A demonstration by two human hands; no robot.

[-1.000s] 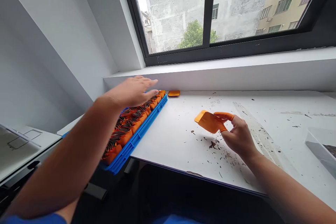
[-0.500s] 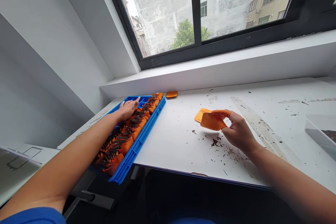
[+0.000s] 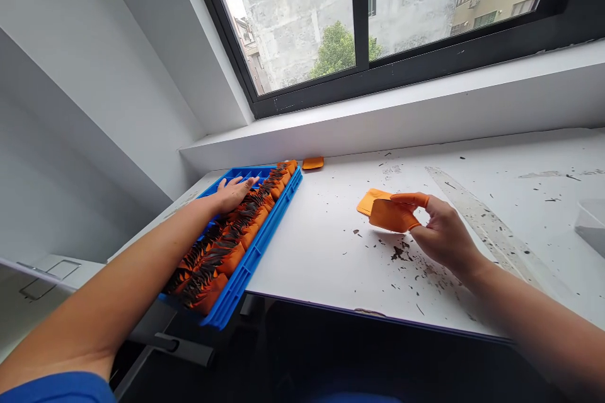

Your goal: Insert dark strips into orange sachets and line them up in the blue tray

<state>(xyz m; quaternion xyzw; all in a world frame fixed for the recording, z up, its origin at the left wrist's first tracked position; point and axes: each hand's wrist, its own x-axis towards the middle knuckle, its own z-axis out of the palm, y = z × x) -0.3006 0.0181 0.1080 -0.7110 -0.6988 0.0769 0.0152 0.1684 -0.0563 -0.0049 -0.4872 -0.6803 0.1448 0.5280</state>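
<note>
My right hand (image 3: 439, 227), with orange covers on its thumb and fingertips, pinches a small flat orange piece (image 3: 390, 215) with rounded corners. Just behind it, a brighter orange piece (image 3: 372, 200) partly shows; whether it lies on the table or is also held I cannot tell. My left hand (image 3: 231, 194) lies with fingers spread over the far part of a blue compartment tray (image 3: 255, 250). Rows of orange pieces with dark, ragged upper edges (image 3: 229, 259) fill much of that tray. The left palm hides some of the compartments, and no object shows in its fingers.
A separate orange piece (image 3: 312, 164) lies by the wall beyond the tray. Dark flakes (image 3: 399, 253) are scattered over the white table (image 3: 312, 264). A clear plastic container (image 3: 592, 225) stands at the right edge. Behind the table runs a window sill (image 3: 378, 116).
The view has shifted slightly, so the table's things appear a little further right. My right hand keeps its pinch on the orange piece; my left hand stays on the tray.
</note>
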